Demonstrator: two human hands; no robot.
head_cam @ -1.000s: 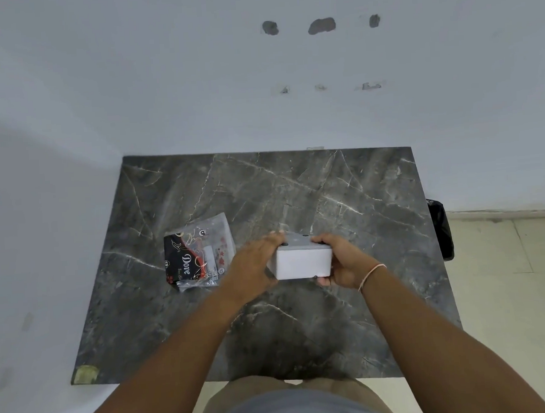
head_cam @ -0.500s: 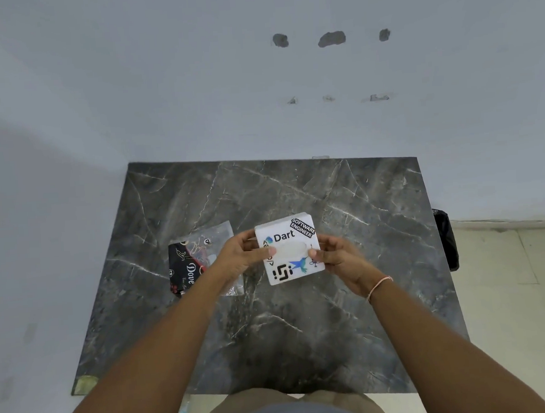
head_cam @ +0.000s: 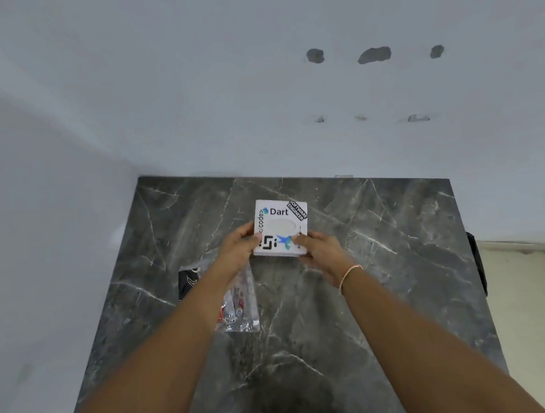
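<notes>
Both hands are clamped on a flat white box [head_cam: 280,226] out over the middle of the dark marbled surface [head_cam: 380,263]. The left hand [head_cam: 238,245] grips its near left edge, thumb laid on the top face; the right hand [head_cam: 320,246] holds the near right corner, thumb also on top. A thin pale band [head_cam: 348,273] circles the right wrist. The box faces up, covered in stickers: "Dart" along the far edge, a black "Software Engineer" strip at the far right corner, a black square logo and a blue bird near the thumbs. Whether it rests on the surface or is held just above it, I cannot tell. Under the left forearm lies a clear plastic pouch [head_cam: 239,307] with small red and silver bits inside, and a black packet [head_cam: 188,281] just beside it. Behind the surface stands a pale wall [head_cam: 194,99] with three dark holes. A black object [head_cam: 477,264] shows at the right edge of the surface.
</notes>
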